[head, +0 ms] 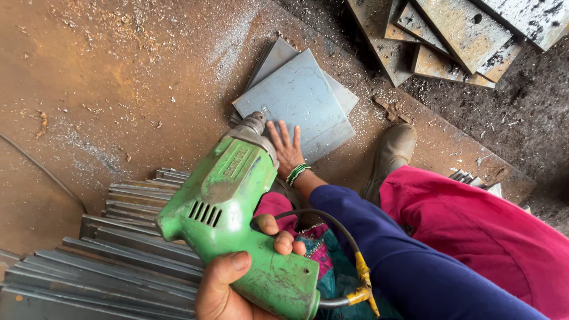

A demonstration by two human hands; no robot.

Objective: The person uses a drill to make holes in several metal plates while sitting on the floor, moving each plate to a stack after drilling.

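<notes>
My left hand [224, 287] grips the handle of a green electric drill [234, 201] at the bottom centre. Its chuck [253, 123] points up and away, toward a stack of grey square steel plates [305, 95]. My right hand [285, 149], in a blue sleeve with green and white bangles at the wrist, lies flat with fingers spread on the near edge of the top plate, just right of the chuck. The drill's black cable [332, 224] loops back over my lap to a yellow-taped joint.
A pile of grey steel strips [118, 261] lies at the lower left. Rusty plates with holes [462, 35] are stacked at the top right on dark ground. My brown boot [394, 148] and pink-clad leg are at right. Metal shavings dust the rusty sheet [118, 89].
</notes>
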